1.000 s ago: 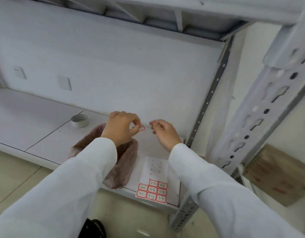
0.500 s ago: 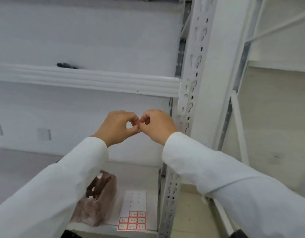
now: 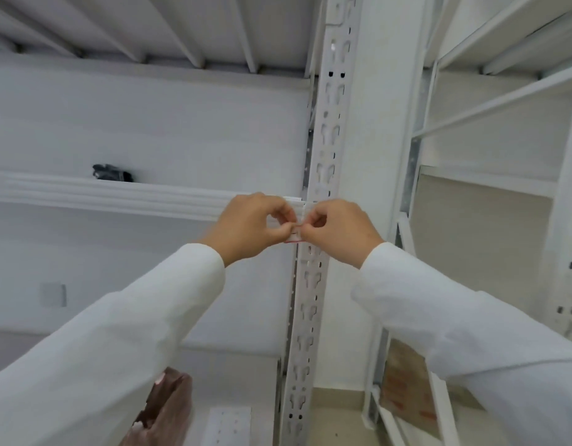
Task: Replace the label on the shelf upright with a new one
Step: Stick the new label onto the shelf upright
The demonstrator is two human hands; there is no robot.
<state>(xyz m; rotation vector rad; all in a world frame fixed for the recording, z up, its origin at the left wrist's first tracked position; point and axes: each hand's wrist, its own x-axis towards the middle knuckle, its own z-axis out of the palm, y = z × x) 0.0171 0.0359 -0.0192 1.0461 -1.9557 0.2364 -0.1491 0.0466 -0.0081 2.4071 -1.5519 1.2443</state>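
A: Left to right, quick. What's at 9 o'clock?

B: Shelf beam running across, a dark object sitting on it, can't tell what it is. At 7 o'clock a brown bag, probably for scraps, with the label sheet just beside it, only its blank part in view.

A: Hands?

B: Left hand just left of centre, thumb and forefinger pinched on the left edge of the new label. Right hand pinched on its right edge. Both are clamped on the one small red-bordered sticker, fingertips nearly touching.

A: Why two hands on something that tiny?

B: My guess is it keeps the sticker stretched flat and square so the sticky side doesn't curl or grab crooked.

A: Where's the label relative to the shelf upright?

B: Dead centre, right at the upright's slotted face where the beam meets it, towards 3 o'clock of the left hand. Touching the metal or just off it, can't tell, the fingers hide that.

A: Old label?

B: None visible on the upright. Looks like the sticking-on step, not pressed down yet.

A: Risk?

B: Landing over a slot, or skewed.
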